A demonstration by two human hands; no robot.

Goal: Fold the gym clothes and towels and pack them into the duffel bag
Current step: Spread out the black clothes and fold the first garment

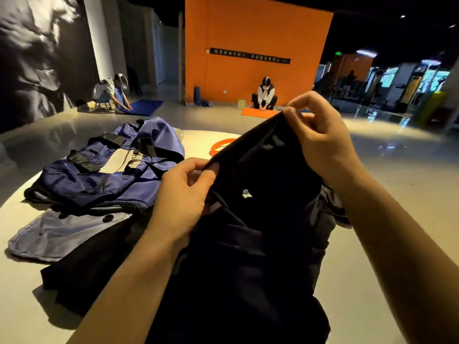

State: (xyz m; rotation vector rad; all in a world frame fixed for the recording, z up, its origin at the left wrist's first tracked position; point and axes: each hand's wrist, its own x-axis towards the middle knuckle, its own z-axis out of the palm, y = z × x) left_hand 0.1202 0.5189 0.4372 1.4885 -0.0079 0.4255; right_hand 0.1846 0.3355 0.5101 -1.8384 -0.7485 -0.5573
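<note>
A black garment hangs lifted in front of me, a drawstring and a small white label showing on it. My left hand pinches its upper edge at the left. My right hand pinches the same edge higher up at the right, so the edge slopes up to the right. The blue duffel bag with black straps lies slumped on the round table at the left. A pale blue cloth lies flat in front of the bag, and more dark fabric lies beneath the garment.
The pale round table bears everything. An orange ring lies behind the garment. Two people kneel over mats on the floor far back, one at a blue mat, one at an orange mat by the orange wall.
</note>
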